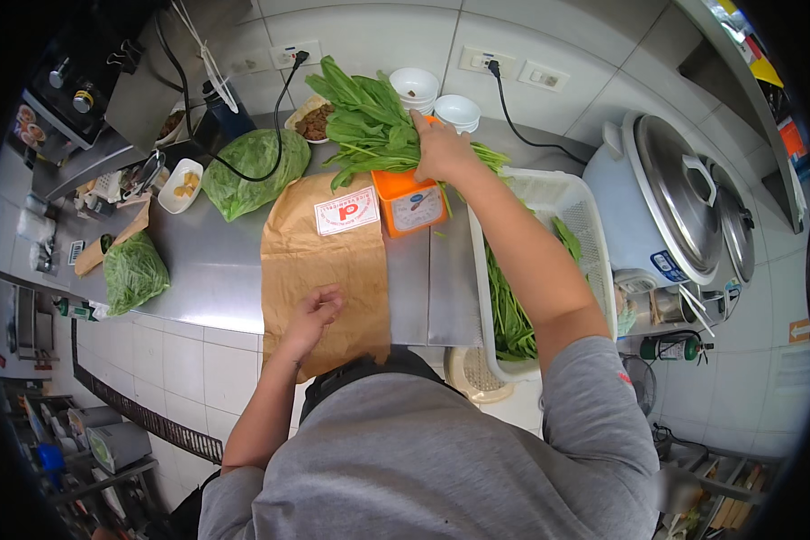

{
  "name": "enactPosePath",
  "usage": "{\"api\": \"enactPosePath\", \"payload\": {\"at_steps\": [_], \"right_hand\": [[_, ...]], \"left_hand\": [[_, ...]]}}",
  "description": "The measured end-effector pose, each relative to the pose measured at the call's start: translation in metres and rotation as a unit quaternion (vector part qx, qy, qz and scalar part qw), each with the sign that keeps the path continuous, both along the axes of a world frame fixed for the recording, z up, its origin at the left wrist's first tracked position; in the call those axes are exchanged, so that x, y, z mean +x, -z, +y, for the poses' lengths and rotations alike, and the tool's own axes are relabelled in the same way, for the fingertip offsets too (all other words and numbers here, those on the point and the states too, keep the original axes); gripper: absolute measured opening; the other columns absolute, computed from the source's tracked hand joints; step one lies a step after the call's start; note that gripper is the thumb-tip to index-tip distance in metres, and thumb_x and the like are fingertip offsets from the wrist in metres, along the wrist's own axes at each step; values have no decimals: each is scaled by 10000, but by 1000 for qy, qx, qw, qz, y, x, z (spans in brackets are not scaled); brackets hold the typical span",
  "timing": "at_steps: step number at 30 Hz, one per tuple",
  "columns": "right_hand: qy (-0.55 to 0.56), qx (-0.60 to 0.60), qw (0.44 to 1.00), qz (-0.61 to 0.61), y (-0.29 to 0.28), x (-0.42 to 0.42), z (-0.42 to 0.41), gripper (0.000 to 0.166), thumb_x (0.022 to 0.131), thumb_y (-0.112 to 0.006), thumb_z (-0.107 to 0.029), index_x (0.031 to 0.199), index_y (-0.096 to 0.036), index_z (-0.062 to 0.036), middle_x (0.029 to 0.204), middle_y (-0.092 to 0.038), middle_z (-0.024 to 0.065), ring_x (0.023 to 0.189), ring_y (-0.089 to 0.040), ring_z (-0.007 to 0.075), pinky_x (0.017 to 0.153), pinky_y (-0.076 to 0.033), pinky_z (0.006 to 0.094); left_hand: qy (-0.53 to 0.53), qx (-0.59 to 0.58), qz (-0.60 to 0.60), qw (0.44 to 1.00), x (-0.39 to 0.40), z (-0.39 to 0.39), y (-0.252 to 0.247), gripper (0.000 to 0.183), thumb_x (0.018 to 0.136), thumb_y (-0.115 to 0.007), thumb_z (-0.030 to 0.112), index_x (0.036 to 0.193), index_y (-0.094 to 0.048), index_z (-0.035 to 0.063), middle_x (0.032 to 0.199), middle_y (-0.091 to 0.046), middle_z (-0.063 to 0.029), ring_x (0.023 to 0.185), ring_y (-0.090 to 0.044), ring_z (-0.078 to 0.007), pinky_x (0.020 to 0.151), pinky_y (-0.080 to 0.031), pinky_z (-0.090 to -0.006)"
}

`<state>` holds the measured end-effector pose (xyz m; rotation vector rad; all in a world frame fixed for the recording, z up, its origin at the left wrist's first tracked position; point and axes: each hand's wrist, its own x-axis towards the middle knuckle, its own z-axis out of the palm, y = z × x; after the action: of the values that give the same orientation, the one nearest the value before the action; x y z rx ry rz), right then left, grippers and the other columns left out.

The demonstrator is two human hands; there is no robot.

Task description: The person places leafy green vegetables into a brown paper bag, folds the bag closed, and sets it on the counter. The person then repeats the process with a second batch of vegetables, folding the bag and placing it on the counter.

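Observation:
A bunch of leafy greens with long stems (pixel 371 128) lies across an orange dial kitchen scale (pixel 412 206). My right hand (pixel 442 145) rests over the stems on the scale, fingers spread; whether it grips them I cannot tell. My left hand (pixel 318 314) hovers above a flattened brown paper bag (pixel 327 270), its fingers loosely curled and nothing seen in them. The bag hangs over the counter's front edge. Right of the scale, a white plastic basket (pixel 604 270) holds more greens (pixel 509 310), partly hidden by my right arm.
Bagged greens (pixel 253 165) and a smaller bag of greens (pixel 135 270) sit on the steel counter (pixel 209 270) to the left. White bowls (pixel 415 88) stand by the wall. A large rice cooker (pixel 648 196) is at right. Black power cords (pixel 530 138) run from wall sockets.

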<state>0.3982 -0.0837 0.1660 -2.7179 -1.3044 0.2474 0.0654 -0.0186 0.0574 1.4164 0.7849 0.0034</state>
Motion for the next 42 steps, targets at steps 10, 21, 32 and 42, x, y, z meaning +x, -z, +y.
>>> {"api": "enactPosePath", "payload": {"at_steps": [10, 21, 32, 42], "right_hand": [[0, 35, 999, -37, 5, -15, -8, 1126, 647, -814, -238, 1515, -108, -112, 1279, -504, 195, 1235, -454, 342, 1067, -204, 668], [-23, 322, 945, -45, -27, -72, 0, 668, 689, -680, -34, 1321, -465, -42, 965, -633, 221, 958, -612, 378, 816, -500, 442], [-200, 97, 975, -23, 155, -217, 30, 593, 837, -521, -137, 1410, -377, -90, 1090, -600, 139, 1051, -553, 302, 884, -401, 490], [-113, 210, 959, 152, 102, -178, -23, 815, 669, -798, -184, 1386, -422, -95, 1370, -463, 192, 1273, -433, 338, 1065, -344, 440]], "left_hand": [[16, 27, -10, 999, 8, -5, 18, 413, 902, -629, 207, 1262, -539, 25, 1162, -599, -79, 995, -576, -144, 810, -458, -285], [191, 458, 78, 865, -48, 9, 39, 474, 823, -649, 211, 1251, -545, 38, 1296, -509, -209, 1217, -456, -390, 1037, -370, -446], [300, 439, 72, 843, -61, 17, 53, 564, 774, -625, 179, 1309, -493, 60, 1325, -455, -215, 1224, -445, -380, 1032, -378, -432], [282, 288, -9, 915, -72, 49, -3, 317, 839, -601, 82, 1155, -608, 48, 1025, -633, -160, 932, -620, -281, 837, -495, -365]]}}
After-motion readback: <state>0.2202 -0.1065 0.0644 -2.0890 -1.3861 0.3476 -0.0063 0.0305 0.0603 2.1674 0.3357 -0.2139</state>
